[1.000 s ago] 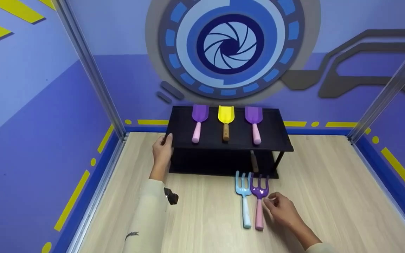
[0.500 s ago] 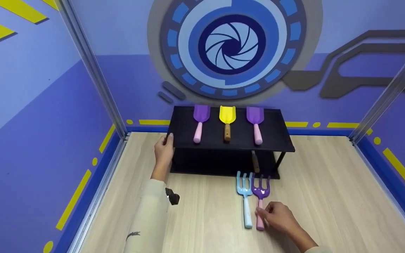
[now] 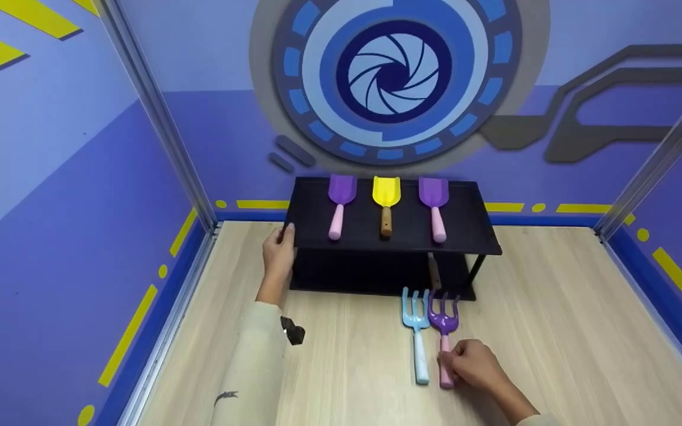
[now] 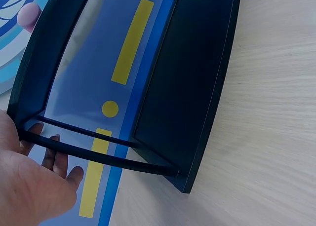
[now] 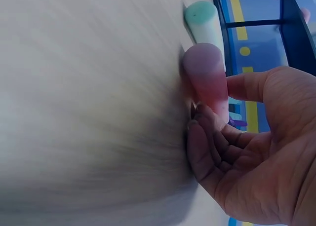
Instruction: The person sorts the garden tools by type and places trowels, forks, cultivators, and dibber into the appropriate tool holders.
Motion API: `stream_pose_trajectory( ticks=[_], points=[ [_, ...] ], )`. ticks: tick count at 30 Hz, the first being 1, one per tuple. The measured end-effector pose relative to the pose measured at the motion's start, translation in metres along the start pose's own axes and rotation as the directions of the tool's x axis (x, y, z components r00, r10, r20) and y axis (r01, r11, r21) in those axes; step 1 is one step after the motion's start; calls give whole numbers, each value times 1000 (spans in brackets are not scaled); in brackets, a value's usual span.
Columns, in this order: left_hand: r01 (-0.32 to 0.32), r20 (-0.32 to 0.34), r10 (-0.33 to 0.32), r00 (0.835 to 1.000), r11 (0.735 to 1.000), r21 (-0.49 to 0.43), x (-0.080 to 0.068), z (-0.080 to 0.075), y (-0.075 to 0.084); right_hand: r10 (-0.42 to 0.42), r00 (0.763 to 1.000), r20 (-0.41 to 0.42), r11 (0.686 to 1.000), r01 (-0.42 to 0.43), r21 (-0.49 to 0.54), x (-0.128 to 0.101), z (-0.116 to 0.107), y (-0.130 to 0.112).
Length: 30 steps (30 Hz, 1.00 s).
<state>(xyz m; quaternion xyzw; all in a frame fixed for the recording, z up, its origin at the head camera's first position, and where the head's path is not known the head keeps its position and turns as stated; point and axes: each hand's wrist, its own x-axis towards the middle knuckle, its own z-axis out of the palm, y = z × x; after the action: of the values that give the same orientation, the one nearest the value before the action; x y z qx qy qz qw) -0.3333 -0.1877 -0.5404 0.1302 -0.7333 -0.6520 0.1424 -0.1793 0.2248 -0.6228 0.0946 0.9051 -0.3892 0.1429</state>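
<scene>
My right hand (image 3: 476, 364) pinches the pink handle of a purple hand fork (image 3: 444, 322) that lies on the table. The right wrist view shows the thumb on one side of that pink handle (image 5: 205, 70) and fingers on the other. Just left of it lies a light blue hand fork (image 3: 417, 331), tines toward the rack. My left hand (image 3: 277, 253) grips the left end of a black two-tier rack (image 3: 362, 222), its thumb on the top edge. In the left wrist view, several fingers (image 4: 60, 162) show behind the rack's end post.
Across the top tier lie a purple toy shovel (image 3: 341, 190), a yellow one (image 3: 386, 190) and another purple one (image 3: 434, 192). A tool's brown handle (image 3: 434, 275) shows on the lower tier. Behind the rack stands a blue patterned wall (image 3: 222, 142).
My right hand has moved left from beside the purple fork onto its handle and now pinches it. The left hand has kept its hold on the rack.
</scene>
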Motion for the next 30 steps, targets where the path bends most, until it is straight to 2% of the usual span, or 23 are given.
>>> stream_pose_trajectory(
  ticks=[9, 14, 21, 30],
  points=[
    [-9, 6, 9, 1000, 1000, 12, 2, 1, 2, 18, 1000, 19, 991, -20, 133, 3, -7, 4],
    [-6, 6, 6, 1000, 1000, 30, 2, -1, 0, 20, 996, 88, 977, -38, 211, 5, -8, 10],
    [-7, 10, 7, 1000, 1000, 20, 1, -1, -2, -1, 986, 167, 967, -41, 251, 3, -11, 17],
    [16, 8, -16, 1000, 1000, 9, 2, -1, -1, 8, 987, 160, 953, -56, 297, 2, -12, 17]
  ],
)
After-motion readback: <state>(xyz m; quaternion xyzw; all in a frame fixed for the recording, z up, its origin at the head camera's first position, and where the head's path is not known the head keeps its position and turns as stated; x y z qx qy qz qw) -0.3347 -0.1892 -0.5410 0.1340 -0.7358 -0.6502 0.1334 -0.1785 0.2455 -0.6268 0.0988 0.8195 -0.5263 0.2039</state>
